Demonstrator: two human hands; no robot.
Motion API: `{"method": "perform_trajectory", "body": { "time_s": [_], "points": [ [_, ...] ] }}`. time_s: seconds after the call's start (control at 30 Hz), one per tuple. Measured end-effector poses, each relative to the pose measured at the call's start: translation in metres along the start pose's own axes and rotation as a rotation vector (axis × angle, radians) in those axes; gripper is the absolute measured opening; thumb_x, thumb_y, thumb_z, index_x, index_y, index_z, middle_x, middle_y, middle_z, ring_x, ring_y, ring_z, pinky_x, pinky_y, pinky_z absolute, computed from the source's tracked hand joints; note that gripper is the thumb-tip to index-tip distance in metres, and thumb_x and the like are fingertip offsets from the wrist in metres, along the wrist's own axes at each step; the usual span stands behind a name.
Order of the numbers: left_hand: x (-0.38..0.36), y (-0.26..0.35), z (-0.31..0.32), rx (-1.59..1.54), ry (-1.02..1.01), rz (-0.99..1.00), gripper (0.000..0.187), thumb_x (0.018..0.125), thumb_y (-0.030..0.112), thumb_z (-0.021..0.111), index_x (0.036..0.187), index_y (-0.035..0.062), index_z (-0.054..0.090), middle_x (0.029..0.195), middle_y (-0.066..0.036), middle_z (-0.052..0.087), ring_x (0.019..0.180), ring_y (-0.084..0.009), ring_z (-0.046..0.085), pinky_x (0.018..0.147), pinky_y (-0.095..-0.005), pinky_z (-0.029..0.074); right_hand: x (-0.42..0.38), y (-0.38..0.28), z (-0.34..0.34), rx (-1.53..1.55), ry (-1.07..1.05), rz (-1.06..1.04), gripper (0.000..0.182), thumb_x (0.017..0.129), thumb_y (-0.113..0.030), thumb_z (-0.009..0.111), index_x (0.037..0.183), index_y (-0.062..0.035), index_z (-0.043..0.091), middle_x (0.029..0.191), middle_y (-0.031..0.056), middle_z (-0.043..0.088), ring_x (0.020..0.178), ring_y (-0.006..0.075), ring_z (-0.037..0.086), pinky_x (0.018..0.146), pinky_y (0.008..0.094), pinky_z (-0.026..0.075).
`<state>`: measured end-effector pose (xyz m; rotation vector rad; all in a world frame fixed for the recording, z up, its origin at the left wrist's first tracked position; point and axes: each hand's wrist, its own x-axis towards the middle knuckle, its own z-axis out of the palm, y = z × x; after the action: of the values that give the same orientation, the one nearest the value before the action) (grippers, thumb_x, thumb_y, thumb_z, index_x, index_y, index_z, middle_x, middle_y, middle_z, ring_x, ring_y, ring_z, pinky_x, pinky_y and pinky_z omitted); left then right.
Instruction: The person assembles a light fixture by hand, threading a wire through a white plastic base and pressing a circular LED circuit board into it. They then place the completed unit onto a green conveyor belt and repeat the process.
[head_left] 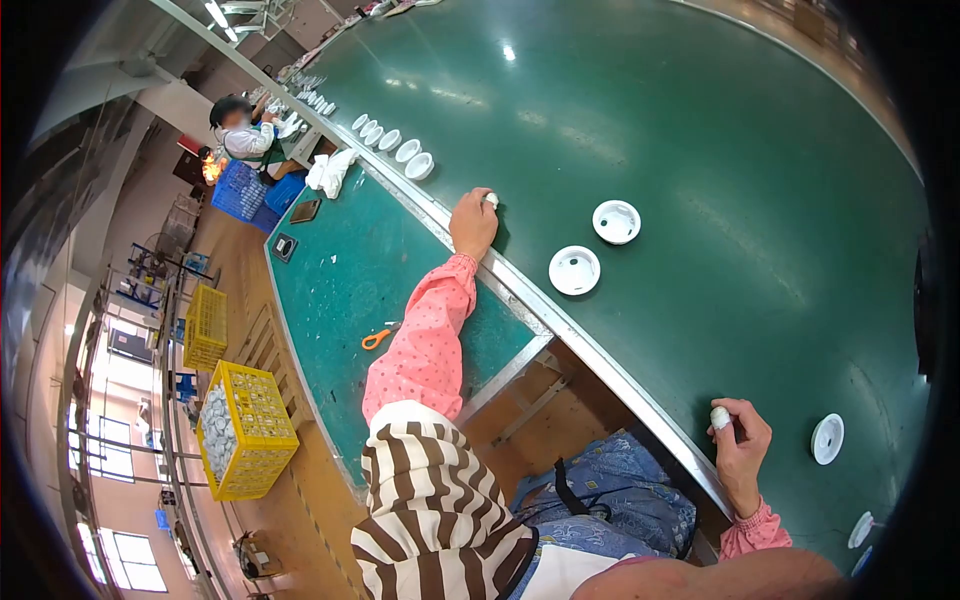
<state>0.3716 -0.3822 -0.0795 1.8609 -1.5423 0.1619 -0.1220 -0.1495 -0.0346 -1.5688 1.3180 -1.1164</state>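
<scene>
My left hand [474, 222] rests at the metal edge of the green surface, fingers loosely bent, with a white covering on one fingertip and no object visible in it. Farther right along the same edge is my right hand [742, 446]. Its thumb wears a white wrap and stands a little apart from the bent fingers, and it holds nothing. Between the hands, out on the green surface [700, 290], lie two round white dishes, a nearer one [574, 270] and a farther one [616, 222], both with dark marks inside. Another white dish [827, 439] lies right of my right hand.
Several white dishes [390, 140] line the edge at upper left. Orange-handled scissors [376, 340], a phone-like object [305, 211] and white cloth [331, 173] lie on the side table [330, 300]. Yellow crates [250, 430] stand on the floor. A co-worker [252, 140] sits far left.
</scene>
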Motion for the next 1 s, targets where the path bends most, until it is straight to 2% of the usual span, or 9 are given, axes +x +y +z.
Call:
{"method": "perform_trajectory", "body": {
  "time_s": [0.67,0.87,1.0],
  "points": [
    [-0.001,0.005,-0.001,0.010,0.022,-0.007,0.021,0.094,0.019,0.054,0.103,0.0089,0.070,0.092,-0.017,0.069,0.088,-0.0400,0.065,0.078,-0.0496,0.050,0.000,0.000,0.000,-0.005,-0.004,-0.008,0.011,0.095,-0.002,0.059,0.100,0.0013,0.069,0.079,0.0022,0.061,0.063,0.0077,0.057,0.055,0.0224,0.044],
    [-0.001,0.018,-0.012,-0.005,-0.020,-0.066,0.022,0.094,0.019,0.053,0.102,0.0078,0.070,0.094,-0.018,0.070,0.090,-0.0408,0.066,0.078,-0.0502,0.050,0.001,0.002,-0.001,-0.031,-0.001,-0.028,0.011,0.095,-0.001,0.059,0.100,0.0016,0.068,0.079,0.0028,0.062,0.063,0.0076,0.057,0.054,0.0224,0.044],
    [-0.002,0.004,-0.002,0.007,-0.006,-0.007,0.022,0.093,0.019,0.053,0.103,0.0079,0.069,0.096,-0.018,0.071,0.092,-0.0407,0.066,0.080,-0.0501,0.050,0.004,0.005,0.000,-0.016,0.064,-0.036,0.011,0.095,-0.001,0.059,0.100,0.0016,0.068,0.079,0.0026,0.062,0.062,0.0077,0.058,0.055,0.0220,0.044]
  ]
}}
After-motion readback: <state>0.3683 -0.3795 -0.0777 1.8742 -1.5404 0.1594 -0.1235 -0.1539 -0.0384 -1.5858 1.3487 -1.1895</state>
